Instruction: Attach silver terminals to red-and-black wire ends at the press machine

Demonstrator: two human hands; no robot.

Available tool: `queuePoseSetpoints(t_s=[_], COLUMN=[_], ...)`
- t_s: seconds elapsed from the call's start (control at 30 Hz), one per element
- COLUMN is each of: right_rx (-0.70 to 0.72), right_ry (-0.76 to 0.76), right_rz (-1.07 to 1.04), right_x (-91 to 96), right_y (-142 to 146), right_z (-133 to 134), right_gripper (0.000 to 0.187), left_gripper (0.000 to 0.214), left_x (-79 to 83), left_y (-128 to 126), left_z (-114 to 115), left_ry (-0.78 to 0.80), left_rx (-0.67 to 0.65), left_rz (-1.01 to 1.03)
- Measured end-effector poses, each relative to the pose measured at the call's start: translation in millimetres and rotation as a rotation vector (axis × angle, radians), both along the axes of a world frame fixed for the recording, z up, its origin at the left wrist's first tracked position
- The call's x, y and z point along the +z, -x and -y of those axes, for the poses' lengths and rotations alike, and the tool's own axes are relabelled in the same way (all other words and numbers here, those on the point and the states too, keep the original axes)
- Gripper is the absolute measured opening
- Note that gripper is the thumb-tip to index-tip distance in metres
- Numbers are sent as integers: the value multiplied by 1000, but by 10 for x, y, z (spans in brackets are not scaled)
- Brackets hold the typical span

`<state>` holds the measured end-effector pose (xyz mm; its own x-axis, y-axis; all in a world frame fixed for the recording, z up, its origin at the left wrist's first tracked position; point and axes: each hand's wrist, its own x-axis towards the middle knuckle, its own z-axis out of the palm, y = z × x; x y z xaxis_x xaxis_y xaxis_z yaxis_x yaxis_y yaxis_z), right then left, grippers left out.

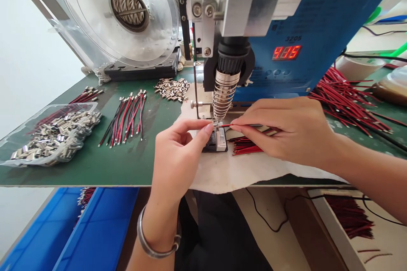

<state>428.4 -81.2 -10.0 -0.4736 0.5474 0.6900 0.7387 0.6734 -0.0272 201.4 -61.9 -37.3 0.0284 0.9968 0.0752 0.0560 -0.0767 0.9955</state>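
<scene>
My left hand (178,152) is closed, thumb and forefinger pinching a small metal connector (216,125) under the soldering iron's tip. Most of that connector is hidden by the fingertips. My right hand (286,129) is closed on a thin red wire (226,125), whose end meets the connector from the right. Right above them points the soldering iron (226,89), wrapped in a wire spring. Below the fingertips stands a small metal fixture block (220,140). Several red and black wires (246,146) lie under my right hand on a white cloth (222,173).
Left on the green table (133,167) lie wires with connectors (125,118), a plastic tray (76,152) of loose connectors and a connector pile (171,89). A blue soldering machine (280,80) stands behind. More wires (349,101) lie right; blue bins (98,228) sit below.
</scene>
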Motion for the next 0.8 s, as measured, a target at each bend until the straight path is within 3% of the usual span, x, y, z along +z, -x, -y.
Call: queuePoseSetpoints(t_s=[0.8], right_rx=[16], right_ry=[15], right_rz=[-28], right_x=[9], right_y=[6], right_z=[23], right_gripper=[21], left_gripper=[11], left_x=[3], left_y=[-17], left_z=[8], left_ry=[30], left_rx=[-15], left_rz=[0])
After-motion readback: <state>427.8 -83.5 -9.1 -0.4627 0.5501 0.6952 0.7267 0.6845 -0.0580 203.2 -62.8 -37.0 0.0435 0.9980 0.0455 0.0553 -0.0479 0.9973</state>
